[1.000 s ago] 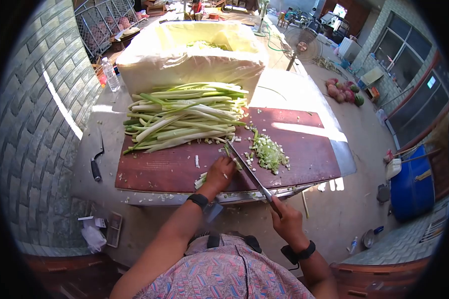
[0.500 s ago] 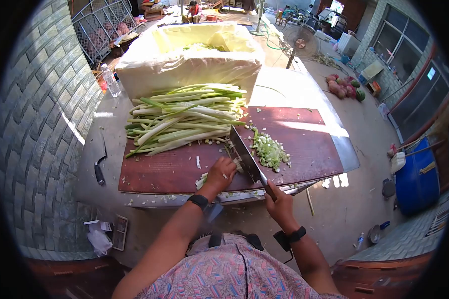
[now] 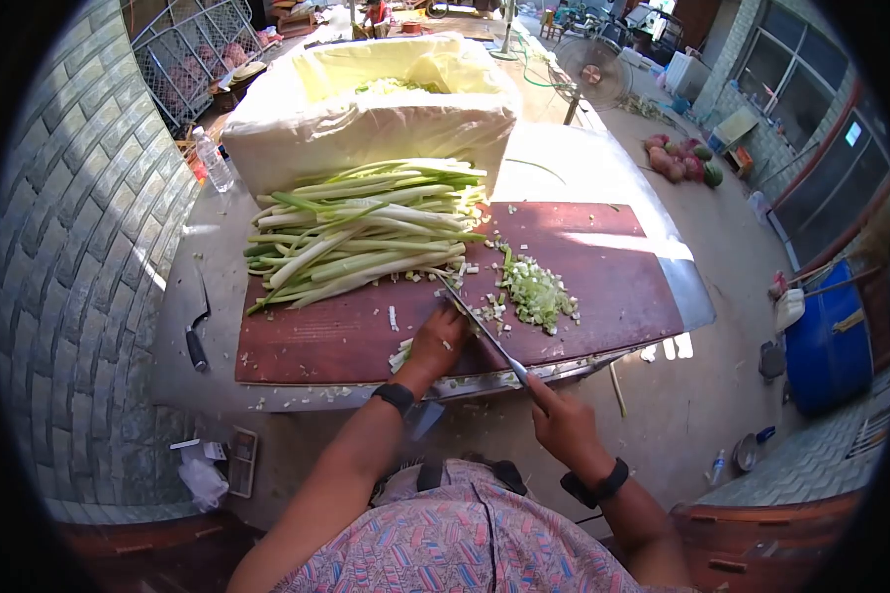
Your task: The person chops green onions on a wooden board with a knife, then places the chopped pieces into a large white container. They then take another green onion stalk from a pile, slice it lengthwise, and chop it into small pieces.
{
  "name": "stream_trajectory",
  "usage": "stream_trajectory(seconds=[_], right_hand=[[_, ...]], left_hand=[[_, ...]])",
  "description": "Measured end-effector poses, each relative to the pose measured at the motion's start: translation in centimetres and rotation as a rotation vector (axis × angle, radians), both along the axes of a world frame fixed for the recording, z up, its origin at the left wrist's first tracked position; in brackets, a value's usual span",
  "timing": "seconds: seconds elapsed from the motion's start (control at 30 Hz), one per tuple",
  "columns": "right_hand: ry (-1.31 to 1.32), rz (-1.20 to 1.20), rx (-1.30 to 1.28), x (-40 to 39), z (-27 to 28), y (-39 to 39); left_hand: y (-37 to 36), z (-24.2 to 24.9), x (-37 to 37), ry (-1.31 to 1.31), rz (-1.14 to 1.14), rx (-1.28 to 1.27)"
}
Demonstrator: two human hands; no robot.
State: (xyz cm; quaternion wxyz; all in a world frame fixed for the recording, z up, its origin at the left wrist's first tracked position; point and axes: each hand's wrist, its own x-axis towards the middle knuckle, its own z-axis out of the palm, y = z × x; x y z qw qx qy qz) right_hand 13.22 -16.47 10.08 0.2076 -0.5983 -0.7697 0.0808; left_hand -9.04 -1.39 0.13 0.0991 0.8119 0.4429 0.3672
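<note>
My right hand [image 3: 564,420] is wrapped round the handle of a cleaver [image 3: 489,336], whose blade slants up to the left over the dark red board [image 3: 603,287]. Beside the blade, my left hand [image 3: 439,341] has its fingers bent down on scallion stalks, mostly hidden beneath it. A big pile of long scallions [image 3: 366,232] lies across the board's back left. Chopped scallion pieces [image 3: 539,295] form a heap right of the blade, with more bits scattered near it.
Behind the scallions stands a lined box [image 3: 366,138] holding chopped greens. A plastic bottle [image 3: 213,161] and a black-handled knife [image 3: 198,346] are on the table's left side. A fan [image 3: 591,74] and a blue barrel [image 3: 831,341] are farther right.
The cleaver's blade has tilted so that it looks narrower, and its tip has moved lower and left. My right hand has shifted slightly right and down. My left hand has barely moved.
</note>
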Motion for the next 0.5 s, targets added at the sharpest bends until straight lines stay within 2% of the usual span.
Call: stream_trajectory(seconds=[0.1,0.2,0.23,0.3,0.5], right_hand=[[-0.015,-0.019,0.024,-1.4,-3.5,2.8],[0.058,-0.043,0.053,-2.2,-4.3,4.5],[0.069,-0.055,0.057,-2.1,-4.3,4.4],[0.296,-0.072,0.059,-1.0,-4.0,4.1],[0.203,-0.144,0.013,1.2,-1.0,0.0]], left_hand=[[-0.1,-0.1,0.0,-0.008,-0.015,0.003],[-0.3,0.7,-0.1,0.003,-0.019,0.009],[-0.5,1.0,-0.2,0.019,-0.014,-0.013],[-0.7,1.2,-0.4,0.021,-0.042,-0.013],[-0.7,0.8,-0.1,-0.035,-0.042,-0.001]])
